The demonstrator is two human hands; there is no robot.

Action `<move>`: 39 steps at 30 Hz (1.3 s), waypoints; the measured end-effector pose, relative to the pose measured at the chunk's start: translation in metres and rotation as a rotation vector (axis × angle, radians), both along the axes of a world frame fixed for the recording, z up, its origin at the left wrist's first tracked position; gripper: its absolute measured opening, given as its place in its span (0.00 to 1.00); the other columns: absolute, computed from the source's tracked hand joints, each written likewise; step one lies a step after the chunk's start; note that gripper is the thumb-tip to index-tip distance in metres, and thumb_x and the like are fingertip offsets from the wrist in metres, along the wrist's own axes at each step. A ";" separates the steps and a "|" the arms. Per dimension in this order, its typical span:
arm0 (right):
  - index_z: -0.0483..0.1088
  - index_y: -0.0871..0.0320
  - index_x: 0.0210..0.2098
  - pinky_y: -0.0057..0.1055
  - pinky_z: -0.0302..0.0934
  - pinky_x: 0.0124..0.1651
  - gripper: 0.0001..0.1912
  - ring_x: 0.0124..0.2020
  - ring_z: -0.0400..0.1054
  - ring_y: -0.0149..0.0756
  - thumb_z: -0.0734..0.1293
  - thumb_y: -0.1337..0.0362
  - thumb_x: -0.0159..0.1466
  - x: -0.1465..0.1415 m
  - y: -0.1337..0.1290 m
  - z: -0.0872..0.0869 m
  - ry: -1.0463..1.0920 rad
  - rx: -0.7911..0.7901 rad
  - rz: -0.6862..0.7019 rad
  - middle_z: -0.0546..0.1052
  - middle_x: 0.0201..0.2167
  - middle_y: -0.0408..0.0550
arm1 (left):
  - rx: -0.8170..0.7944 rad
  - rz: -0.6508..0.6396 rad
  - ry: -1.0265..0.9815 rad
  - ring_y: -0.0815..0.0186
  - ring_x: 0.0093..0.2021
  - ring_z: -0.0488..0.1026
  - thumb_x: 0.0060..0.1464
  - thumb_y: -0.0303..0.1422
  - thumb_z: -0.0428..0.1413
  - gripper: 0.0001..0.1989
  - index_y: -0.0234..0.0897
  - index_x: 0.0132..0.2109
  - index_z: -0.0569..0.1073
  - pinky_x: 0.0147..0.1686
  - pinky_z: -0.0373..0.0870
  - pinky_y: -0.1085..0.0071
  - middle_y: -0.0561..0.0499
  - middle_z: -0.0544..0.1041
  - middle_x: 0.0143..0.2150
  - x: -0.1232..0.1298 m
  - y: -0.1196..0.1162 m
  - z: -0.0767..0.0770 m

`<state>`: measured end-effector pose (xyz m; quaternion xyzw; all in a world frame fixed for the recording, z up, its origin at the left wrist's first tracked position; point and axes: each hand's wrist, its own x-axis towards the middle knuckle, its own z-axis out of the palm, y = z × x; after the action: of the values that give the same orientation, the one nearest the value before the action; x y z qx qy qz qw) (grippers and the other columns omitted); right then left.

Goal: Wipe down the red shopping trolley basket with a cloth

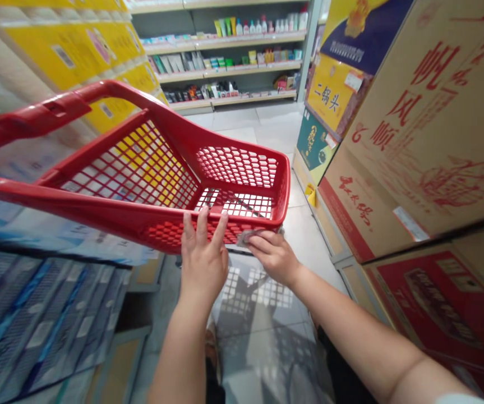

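From here I see the red mesh shopping basket point(98, 210) at my 12 o'clock. My left hand point(202, 261) lies open on its front wall, holding nothing. My right hand point(273, 258) curls tight on a crumpled slip point(252, 235) at the rim; I can't tell what it is.

a red mesh shopping basket point(237, 167) tilts, its long handle point(48, 112) reaching left.

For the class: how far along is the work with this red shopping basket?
Done: nothing shows yet; the red basket holds no goods. In hand: the left hand rests on its front rim, the right hand pinches a crumpled grey slip against it. Left: shelved goods and stacked cartons stand along the aisle.
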<state>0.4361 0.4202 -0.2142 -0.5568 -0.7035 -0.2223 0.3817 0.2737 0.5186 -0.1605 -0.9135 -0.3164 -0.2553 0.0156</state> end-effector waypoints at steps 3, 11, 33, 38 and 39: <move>0.75 0.59 0.46 0.36 0.66 0.57 0.11 0.56 0.65 0.36 0.63 0.70 0.68 -0.002 0.001 -0.001 0.019 -0.023 0.013 0.77 0.49 0.50 | -0.009 0.002 -0.024 0.46 0.72 0.31 0.55 0.24 0.51 0.35 0.44 0.69 0.54 0.66 0.44 0.43 0.44 0.43 0.73 0.003 0.003 -0.002; 0.75 0.59 0.46 0.37 0.66 0.57 0.11 0.55 0.65 0.38 0.62 0.70 0.68 0.003 -0.002 0.003 0.025 -0.004 -0.024 0.76 0.50 0.49 | -0.054 0.030 -0.071 0.45 0.72 0.34 0.56 0.25 0.50 0.36 0.42 0.70 0.50 0.65 0.49 0.43 0.42 0.39 0.74 0.011 0.000 -0.007; 0.71 0.59 0.54 0.39 0.63 0.62 0.16 0.61 0.60 0.38 0.60 0.71 0.69 0.008 0.000 0.006 0.097 0.078 0.000 0.71 0.56 0.51 | -0.015 -0.056 0.030 0.53 0.73 0.34 0.58 0.25 0.48 0.35 0.41 0.70 0.49 0.67 0.44 0.47 0.43 0.43 0.73 0.026 -0.014 -0.008; 0.72 0.61 0.51 0.36 0.65 0.59 0.14 0.57 0.64 0.37 0.62 0.72 0.68 0.011 0.000 0.013 0.077 0.078 -0.002 0.75 0.52 0.50 | -0.026 -0.060 0.019 0.54 0.73 0.34 0.55 0.21 0.46 0.37 0.43 0.70 0.49 0.68 0.43 0.48 0.45 0.45 0.73 0.024 -0.010 -0.009; 0.72 0.61 0.52 0.36 0.64 0.60 0.14 0.58 0.63 0.37 0.62 0.72 0.68 0.012 0.000 0.012 0.077 0.079 -0.011 0.75 0.52 0.50 | -0.024 -0.055 0.019 0.54 0.73 0.35 0.55 0.21 0.47 0.37 0.43 0.70 0.50 0.68 0.42 0.48 0.45 0.45 0.73 0.024 -0.009 -0.009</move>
<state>0.4480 0.4201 -0.2022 -0.5534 -0.6757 -0.2304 0.4291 0.2975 0.5093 -0.1693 -0.9243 -0.2943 -0.2430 0.0006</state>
